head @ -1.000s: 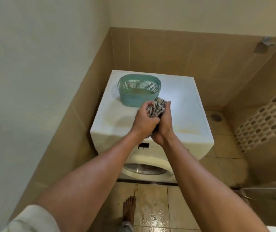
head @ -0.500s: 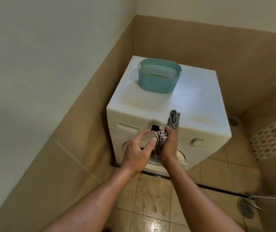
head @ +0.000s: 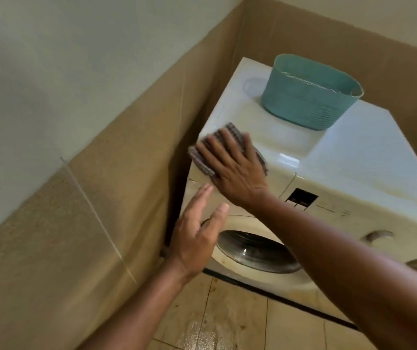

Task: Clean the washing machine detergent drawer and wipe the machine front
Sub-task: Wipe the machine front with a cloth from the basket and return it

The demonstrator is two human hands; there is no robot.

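A right hand (head: 235, 170), fingers spread flat, presses a checked cloth (head: 201, 161) on the front-left top corner of the washing machine (head: 354, 157); the left hand (head: 194, 233) hovers open by the detergent drawer (head: 192, 189), seemingly shut and uncleaned; front awaits wiping

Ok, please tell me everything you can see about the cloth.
The cloth is grey checked fabric and looks folded into a flat pad. It lies on the top front corner of the washing machine, on the wall side, bending over the edge. The right hand presses on it with straight, spread fingers, covering its middle.
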